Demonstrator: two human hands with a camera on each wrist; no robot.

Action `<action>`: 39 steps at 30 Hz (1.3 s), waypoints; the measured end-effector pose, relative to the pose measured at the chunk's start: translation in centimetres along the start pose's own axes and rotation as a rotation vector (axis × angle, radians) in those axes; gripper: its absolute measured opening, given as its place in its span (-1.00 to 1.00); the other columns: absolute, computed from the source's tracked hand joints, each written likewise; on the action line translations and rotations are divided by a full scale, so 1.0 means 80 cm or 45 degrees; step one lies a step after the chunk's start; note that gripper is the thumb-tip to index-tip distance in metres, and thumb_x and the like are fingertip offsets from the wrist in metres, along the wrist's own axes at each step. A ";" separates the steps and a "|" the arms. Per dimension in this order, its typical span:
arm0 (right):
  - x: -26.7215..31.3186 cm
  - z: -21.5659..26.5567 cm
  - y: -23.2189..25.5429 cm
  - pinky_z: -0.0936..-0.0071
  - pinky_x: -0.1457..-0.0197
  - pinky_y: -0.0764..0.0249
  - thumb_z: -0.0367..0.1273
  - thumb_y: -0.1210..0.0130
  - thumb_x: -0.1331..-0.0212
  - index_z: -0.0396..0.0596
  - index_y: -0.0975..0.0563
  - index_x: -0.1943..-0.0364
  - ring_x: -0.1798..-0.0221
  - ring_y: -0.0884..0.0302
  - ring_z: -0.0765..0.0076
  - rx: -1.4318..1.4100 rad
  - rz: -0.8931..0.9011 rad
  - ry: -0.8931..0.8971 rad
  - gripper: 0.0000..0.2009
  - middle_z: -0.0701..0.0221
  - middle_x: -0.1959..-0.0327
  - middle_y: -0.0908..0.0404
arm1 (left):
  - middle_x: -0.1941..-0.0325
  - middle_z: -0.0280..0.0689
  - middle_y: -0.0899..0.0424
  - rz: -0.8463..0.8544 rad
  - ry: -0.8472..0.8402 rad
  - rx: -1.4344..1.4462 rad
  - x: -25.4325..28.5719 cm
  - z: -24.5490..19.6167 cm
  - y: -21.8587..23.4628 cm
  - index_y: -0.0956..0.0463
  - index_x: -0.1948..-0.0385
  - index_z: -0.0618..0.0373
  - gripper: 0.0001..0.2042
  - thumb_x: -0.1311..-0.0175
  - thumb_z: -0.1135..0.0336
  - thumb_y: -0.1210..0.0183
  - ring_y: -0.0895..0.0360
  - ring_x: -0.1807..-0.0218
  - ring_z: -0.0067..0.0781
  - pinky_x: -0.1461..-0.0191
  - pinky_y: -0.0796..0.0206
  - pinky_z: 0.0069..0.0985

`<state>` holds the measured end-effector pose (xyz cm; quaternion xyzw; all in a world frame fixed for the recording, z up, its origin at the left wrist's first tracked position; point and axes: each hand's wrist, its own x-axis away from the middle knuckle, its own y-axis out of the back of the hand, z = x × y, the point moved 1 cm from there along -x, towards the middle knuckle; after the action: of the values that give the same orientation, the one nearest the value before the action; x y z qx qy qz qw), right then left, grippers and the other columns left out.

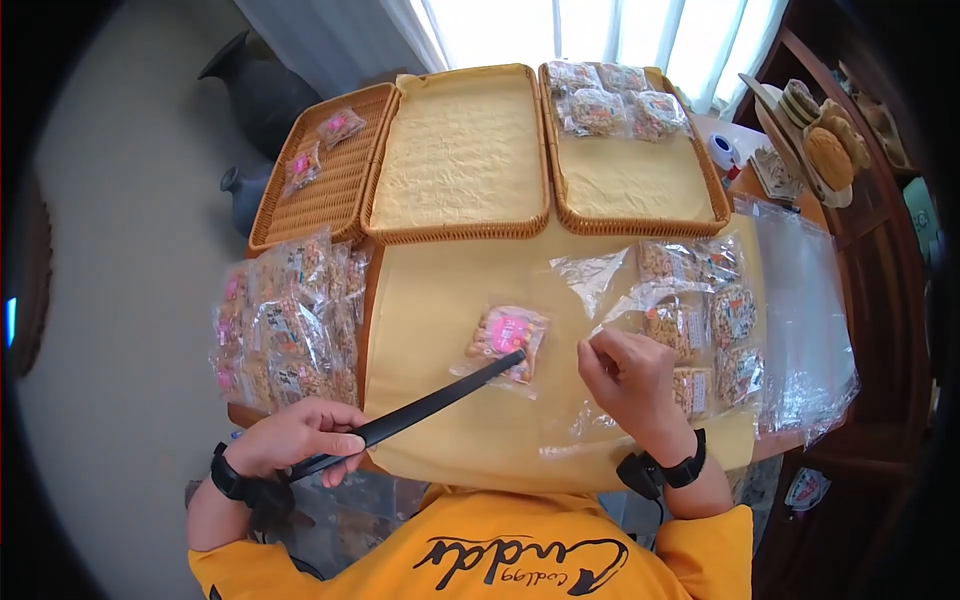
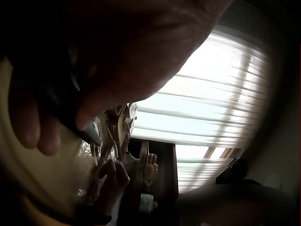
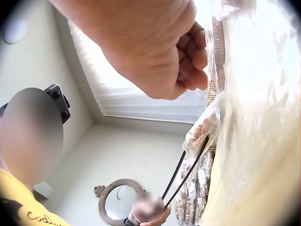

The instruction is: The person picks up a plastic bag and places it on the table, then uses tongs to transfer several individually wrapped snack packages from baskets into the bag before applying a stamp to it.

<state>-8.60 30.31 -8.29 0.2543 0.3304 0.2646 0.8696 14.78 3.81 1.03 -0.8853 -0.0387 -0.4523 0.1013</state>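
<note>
Left hand [image 1: 308, 437] pinches long black tongs [image 1: 440, 398], seemingly gripping a pink-labelled clear snack packet [image 1: 510, 332], frame centre; right hand [image 1: 632, 372] has fingers curled by a clear plastic bag [image 1: 592, 272], pinch unclear; probably bagging, next needing its mouth open

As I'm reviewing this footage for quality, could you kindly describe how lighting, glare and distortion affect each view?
Head: wide-angle bending with blackened corners, the curtain glaring white, bright streaks on the clear plastic; left wrist: left hand and black tongs sunk in shadow against strong backlight; right wrist: upper right washed out, right hand well lit.
</note>
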 end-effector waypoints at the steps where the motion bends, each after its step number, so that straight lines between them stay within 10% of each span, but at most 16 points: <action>1: 0.000 0.000 0.000 0.35 0.58 -0.35 -0.45 -0.24 -0.03 -0.04 -0.45 0.61 0.66 -0.49 0.20 0.001 0.002 -0.001 -0.82 0.33 0.74 -0.44 | 0.50 -0.35 -0.58 0.051 0.001 -0.089 -0.004 -0.003 0.001 -0.53 0.20 0.28 -0.80 -0.31 0.33 -0.18 -0.52 0.57 -0.59 0.45 -0.37 -0.68; 15: 0.000 0.001 -0.002 0.33 0.57 -0.34 -0.45 -0.24 -0.01 0.00 -0.41 0.65 0.66 -0.46 0.21 -0.011 0.015 -0.040 -0.77 0.38 0.75 -0.42 | 0.50 -0.41 -0.55 0.022 -0.173 -0.755 -0.107 -0.138 0.024 -0.53 0.16 0.31 -0.80 -0.36 0.33 -0.12 -0.46 0.56 -0.68 0.45 -0.33 -0.69; 26: 0.000 -0.001 -0.001 0.32 0.59 -0.32 -0.44 -0.23 -0.02 0.01 -0.37 0.67 0.66 -0.44 0.19 -0.011 0.017 0.004 -0.74 0.38 0.76 -0.38 | 0.54 -0.44 -0.49 -0.022 -0.072 -0.282 -0.102 -0.081 -0.009 -0.49 0.31 0.24 -0.85 -0.38 0.33 -0.08 -0.42 0.57 -0.69 0.47 -0.26 -0.71; 39: 0.000 0.000 -0.001 0.32 0.58 -0.31 -0.43 -0.22 -0.04 0.01 -0.37 0.65 0.66 -0.43 0.20 0.002 0.017 0.042 -0.75 0.38 0.75 -0.38 | 0.45 -0.44 -0.48 0.044 -0.022 -0.765 -0.057 -0.083 -0.012 -0.49 0.01 0.27 -0.70 -0.37 0.26 -0.12 -0.38 0.50 -0.70 0.41 -0.31 -0.65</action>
<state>-8.58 30.26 -8.38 0.2528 0.3433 0.2745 0.8619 6.67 3.45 1.28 -0.8798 0.1111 -0.4343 -0.1580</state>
